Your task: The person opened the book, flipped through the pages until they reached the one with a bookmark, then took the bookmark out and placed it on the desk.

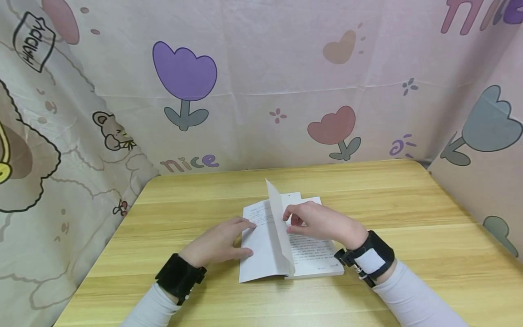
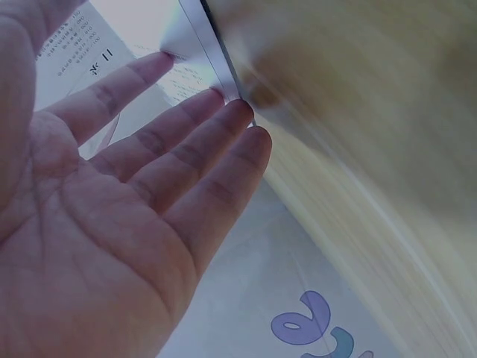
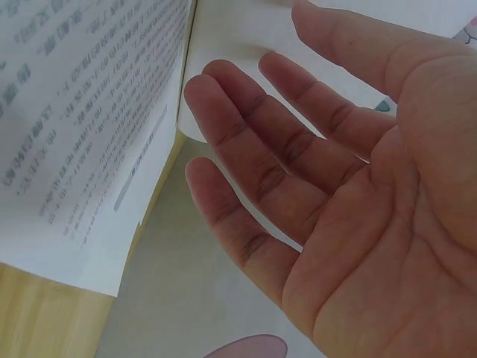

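A paperback book (image 1: pixel 312 259) lies spread on the table, with printed text on both sides. One leaf (image 1: pixel 278 218) stands nearly upright above the spine. My left hand (image 1: pixel 218 240) rests at the outer edge of the left page, its fingers and thumb spread. The left wrist view shows that palm and fingers (image 2: pixel 212 186) extended along the book's edge. My right hand (image 1: pixel 320 220) is just right of the raised leaf, fingertips close against it. In the right wrist view its fingers (image 3: pixel 253 164) are loosely bent, and I cannot see them pinching the paper.
The wooden table (image 1: pixel 196 190) extends around the book on all sides. A cloth backdrop (image 1: pixel 261 59) printed with flowers and hearts hangs behind it and along the left and right sides. Each wrist wears a black strap (image 1: pixel 177 277).
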A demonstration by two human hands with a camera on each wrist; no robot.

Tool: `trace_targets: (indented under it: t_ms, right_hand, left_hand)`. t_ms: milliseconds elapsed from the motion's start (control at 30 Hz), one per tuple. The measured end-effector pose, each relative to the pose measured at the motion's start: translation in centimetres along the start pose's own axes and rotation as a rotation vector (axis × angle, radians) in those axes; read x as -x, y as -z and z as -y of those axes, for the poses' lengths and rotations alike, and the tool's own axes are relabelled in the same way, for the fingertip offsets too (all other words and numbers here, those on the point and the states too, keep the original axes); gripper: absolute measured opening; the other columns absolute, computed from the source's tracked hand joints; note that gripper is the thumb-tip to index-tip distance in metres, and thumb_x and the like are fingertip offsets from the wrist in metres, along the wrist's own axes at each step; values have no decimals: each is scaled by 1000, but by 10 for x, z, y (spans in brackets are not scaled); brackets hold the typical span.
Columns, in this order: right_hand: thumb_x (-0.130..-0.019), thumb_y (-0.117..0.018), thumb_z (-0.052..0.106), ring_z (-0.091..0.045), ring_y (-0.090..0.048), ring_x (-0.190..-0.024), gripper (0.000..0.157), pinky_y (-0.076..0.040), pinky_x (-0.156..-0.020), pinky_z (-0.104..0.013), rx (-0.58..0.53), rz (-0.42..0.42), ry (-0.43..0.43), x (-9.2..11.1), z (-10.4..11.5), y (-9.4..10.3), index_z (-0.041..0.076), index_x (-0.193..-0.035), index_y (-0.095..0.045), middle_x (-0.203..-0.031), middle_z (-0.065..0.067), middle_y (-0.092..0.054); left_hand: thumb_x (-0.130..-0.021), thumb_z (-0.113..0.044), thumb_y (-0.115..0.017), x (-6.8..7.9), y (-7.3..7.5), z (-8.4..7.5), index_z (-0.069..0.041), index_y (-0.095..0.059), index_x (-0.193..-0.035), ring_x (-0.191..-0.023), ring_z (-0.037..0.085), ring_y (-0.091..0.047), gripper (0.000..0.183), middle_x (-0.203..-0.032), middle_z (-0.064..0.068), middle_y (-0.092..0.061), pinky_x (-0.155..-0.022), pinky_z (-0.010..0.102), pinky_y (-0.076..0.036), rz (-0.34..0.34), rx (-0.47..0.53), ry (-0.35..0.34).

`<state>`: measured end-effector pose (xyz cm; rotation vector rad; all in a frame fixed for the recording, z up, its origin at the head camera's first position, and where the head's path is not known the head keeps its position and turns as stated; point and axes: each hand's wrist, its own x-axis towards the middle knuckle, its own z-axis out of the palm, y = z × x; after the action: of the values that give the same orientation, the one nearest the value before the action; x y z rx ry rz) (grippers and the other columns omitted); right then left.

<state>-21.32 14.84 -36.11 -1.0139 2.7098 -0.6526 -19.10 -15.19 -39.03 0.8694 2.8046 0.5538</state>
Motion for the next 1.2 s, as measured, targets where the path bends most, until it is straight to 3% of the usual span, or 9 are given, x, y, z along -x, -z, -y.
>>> trace_targets:
  t_ms: [567,800,1200]
  right_hand:
    - [-101,-77,20,-9,-66,-92,22,-61,-87,-30,-8,7,-16,-3,6,-6,12,-121,-71,-102,2,-74]
    - [-100,-77,20,-12,-69,-97,21,-62,-90,-33,-1,3,-9,-3,7,-8,13,-120,-71,-104,0,-75]
    - [-99,-79,20,-12,-68,-95,26,-61,-88,-33,-6,19,-24,-5,9,-13,14,-122,-70,-103,0,-74]
  left_hand:
    - [-93,-36,-86,2,7,4,-7,-64,-145,-130,29,-64,63,-146,14,-65,-113,51,-57,-21,-3,41]
    - [-93,-37,-85,4,10,8,-6,-63,-146,-136,35,-63,66,-149,17,-63,-115,55,-54,-38,3,26]
    - [-96,-34,-81,9,23,9,-7,-61,-148,-137,32,-63,62,-146,12,-67,-117,53,-53,-60,-8,5]
